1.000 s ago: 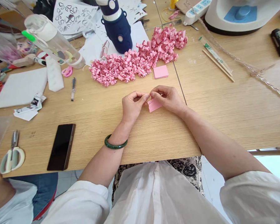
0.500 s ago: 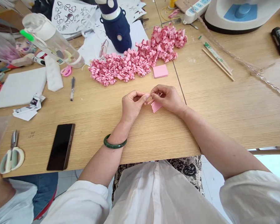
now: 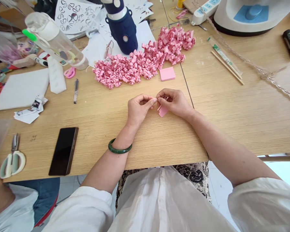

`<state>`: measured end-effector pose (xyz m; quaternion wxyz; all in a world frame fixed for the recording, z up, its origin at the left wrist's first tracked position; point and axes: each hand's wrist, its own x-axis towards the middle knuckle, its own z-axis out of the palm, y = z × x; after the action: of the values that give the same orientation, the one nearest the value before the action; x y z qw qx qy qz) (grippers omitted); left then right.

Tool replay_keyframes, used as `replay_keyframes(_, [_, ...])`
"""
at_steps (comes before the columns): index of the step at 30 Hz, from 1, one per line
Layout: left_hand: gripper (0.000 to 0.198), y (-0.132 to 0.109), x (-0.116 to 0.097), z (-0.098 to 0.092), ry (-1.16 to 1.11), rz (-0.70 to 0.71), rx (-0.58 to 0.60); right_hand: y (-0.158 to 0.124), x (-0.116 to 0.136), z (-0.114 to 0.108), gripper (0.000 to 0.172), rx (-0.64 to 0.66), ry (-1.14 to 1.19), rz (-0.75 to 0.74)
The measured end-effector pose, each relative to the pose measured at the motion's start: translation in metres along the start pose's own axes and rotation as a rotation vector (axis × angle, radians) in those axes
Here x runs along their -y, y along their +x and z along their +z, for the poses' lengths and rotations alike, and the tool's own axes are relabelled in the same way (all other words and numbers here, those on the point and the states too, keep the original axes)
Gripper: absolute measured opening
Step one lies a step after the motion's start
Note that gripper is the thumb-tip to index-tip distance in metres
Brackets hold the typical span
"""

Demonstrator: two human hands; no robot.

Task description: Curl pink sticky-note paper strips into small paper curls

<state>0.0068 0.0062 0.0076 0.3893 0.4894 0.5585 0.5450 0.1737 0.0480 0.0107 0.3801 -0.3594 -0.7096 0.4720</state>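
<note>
My right hand [image 3: 172, 101] pinches a small piece of pink paper [image 3: 163, 111] cut into narrow strips along one side; it hangs below the thumb. Thumb and forefinger of my left hand [image 3: 140, 108] are pressed together and meet the right fingertips. Whatever lies between the left fingertips is too small and hidden to make out. A little beyond the hands lies a flat stack of pink paper [image 3: 167, 74]. Behind it stretches a long heap of curled pink paper flowers [image 3: 132, 66].
To the left lie a black phone [image 3: 63, 151], scissors [image 3: 13, 161], a pen [image 3: 75, 91] and pink scissors [image 3: 69, 72]. A clear bottle [image 3: 60, 45] and blue bottle [image 3: 123, 33] stand behind. Wooden sticks [image 3: 227, 67] lie right. Another person's arm [image 3: 0, 190] is at lower left.
The pink paper has shifted slightly within my fingers, and fewer of its strips show beside the left thumb. Both hands stay pinched together in nearly the same place.
</note>
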Motion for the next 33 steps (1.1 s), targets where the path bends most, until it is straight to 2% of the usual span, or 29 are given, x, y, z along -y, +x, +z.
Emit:
replay_keyframes(14, [0.016,-0.0008,-0.0004,-0.0001,0.037,0.038,-0.007,0.001,-0.0026,0.0018,0.006,-0.003,0.008,0.007])
replay_keyframes(26, [0.027,-0.0002,-0.0011,-0.0003,0.022,0.026,-0.005,0.0017,0.0013,0.0013,0.004,-0.016,0.105,0.028])
replay_keyframes(33, [0.043,-0.0012,-0.0023,-0.0004,-0.059,-0.076,0.027,0.003,0.0013,0.0016,0.009,-0.119,0.058,0.045])
